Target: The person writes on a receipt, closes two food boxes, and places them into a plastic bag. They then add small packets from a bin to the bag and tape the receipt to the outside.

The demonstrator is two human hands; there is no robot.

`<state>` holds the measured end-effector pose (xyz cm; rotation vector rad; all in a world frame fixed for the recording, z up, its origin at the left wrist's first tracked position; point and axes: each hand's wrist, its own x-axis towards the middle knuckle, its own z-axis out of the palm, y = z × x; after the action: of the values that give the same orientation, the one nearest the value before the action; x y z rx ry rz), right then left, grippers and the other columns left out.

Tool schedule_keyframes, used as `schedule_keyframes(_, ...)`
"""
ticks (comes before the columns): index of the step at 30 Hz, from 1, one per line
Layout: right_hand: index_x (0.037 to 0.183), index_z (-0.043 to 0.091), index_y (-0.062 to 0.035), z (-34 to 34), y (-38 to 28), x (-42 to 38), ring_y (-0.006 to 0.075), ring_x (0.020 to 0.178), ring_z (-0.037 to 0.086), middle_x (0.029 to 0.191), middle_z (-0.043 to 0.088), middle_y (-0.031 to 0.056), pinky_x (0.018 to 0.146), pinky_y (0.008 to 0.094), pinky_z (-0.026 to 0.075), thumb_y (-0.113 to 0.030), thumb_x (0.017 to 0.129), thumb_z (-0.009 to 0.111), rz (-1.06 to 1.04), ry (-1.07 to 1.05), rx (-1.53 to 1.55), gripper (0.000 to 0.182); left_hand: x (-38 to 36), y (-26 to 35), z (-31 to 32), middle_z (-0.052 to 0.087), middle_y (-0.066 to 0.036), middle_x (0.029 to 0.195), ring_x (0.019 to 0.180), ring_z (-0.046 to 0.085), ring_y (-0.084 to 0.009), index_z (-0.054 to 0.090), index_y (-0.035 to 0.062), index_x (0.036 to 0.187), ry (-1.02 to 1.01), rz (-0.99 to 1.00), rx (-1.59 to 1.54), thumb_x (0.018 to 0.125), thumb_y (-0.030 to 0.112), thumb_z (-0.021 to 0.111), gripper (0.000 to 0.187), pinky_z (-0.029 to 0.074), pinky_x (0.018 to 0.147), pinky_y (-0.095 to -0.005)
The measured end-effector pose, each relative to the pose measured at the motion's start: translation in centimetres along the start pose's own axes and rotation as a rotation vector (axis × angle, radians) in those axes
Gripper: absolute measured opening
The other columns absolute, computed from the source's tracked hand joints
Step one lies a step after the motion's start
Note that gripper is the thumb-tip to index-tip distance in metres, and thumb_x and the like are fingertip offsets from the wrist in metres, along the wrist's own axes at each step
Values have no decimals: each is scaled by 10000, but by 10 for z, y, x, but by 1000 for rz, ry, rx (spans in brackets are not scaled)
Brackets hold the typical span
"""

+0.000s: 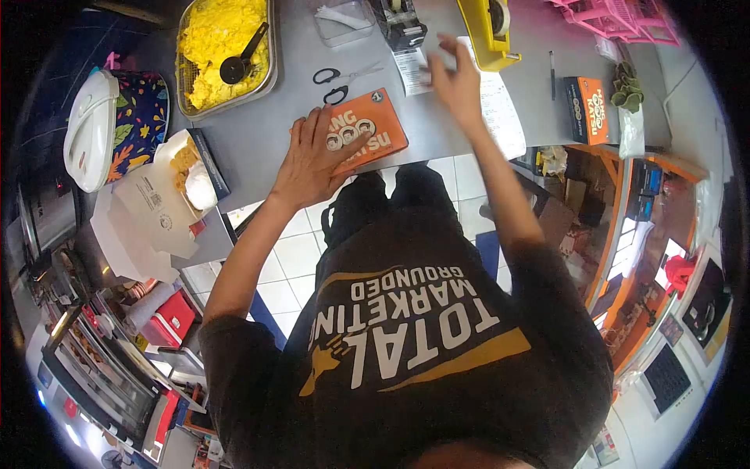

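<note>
The shirt (pixel 406 328) reads "TOTAL MARKETING GROUNDED"; the orange box (pixel 367 129) shows "NG" and "TSU".

1. Flat orange rectangular cardboard box (pixel 369 129) with white lettering and round printed pictures on the lid. Closed, lying flat near the front edge of the grey counter, turned at a slant to that edge. Left part of the lid covered by the left hand (pixel 312 160), pressed palm down.
2. White paper receipt slip (pixel 412 70) with fine print, lying flat further back on the counter, just beyond the box. Right hand (pixel 455 82) spread open beside it; contact not discernible.
</note>
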<state>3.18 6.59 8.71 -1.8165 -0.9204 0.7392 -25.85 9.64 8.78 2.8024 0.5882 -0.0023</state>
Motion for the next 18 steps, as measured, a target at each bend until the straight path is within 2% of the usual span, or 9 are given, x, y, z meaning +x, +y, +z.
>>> schedule_keyframes(1,1312,546,1,7,17,38,196,824,728,1040,700,164,687,336,637,-253,962,676,21,43,181,451,-1,1,0,240,-324,1526,1419,231,-486,418,334,1524,-3,-1,1,901,377,664,671,212,1148,-605)
schedule_keyframes(3,1278,574,23,7,9,80,228,858,718,1054,680,144,739,326,658,-246,971,669,313,-165,342,419,0,1,-2,242,-322,1525,1419,232,-484,421,334,1522,2,-1,0,901,377,663,668,214,1145,-601)
schedule_keyframes(6,1236,588,77,11,10,103,242,882,709,1093,670,157,763,327,662,-215,967,670,358,-273,301,405,-1,3,0,248,-319,1521,1414,240,-484,427,328,1519,20,-19,-1,898,376,664,667,215,1142,-599)
schedule_keyframes(9,1107,617,141,16,9,107,226,879,690,1079,658,181,682,296,661,-170,926,699,341,-240,348,368,-1,8,3,257,-318,1515,1406,252,-486,432,321,1518,43,-43,5,896,372,664,666,219,1137,-597)
schedule_keyframes(12,1167,600,125,14,0,94,282,944,690,1115,659,177,826,359,651,-143,974,627,348,-208,355,331,-1,12,2,260,-319,1514,1401,263,-482,431,314,1519,56,-62,-1,903,364,653,657,227,1131,-595)
schedule_keyframes(15,1111,617,124,12,29,75,306,920,689,1160,644,203,903,423,619,-104,967,608,305,-155,705,270,0,15,2,262,-321,1513,1398,269,-478,428,308,1522,55,-91,-5,908,361,640,651,231,1126,-594)
schedule_keyframes(16,1042,650,98,12,30,64,281,850,695,1097,679,195,908,422,590,-121,953,619,282,-86,747,239,0,16,2,262,-321,1513,1395,273,-476,426,307,1523,57,-103,-3,909,362,638,651,232,1125,-594)
schedule_keyframes(18,1003,680,67,24,64,63,246,842,695,1006,706,167,857,366,580,-149,928,643,170,-77,426,232,1,19,3,261,-323,1513,1386,281,-476,426,305,1523,70,-128,-3,909,364,636,652,235,1119,-595)
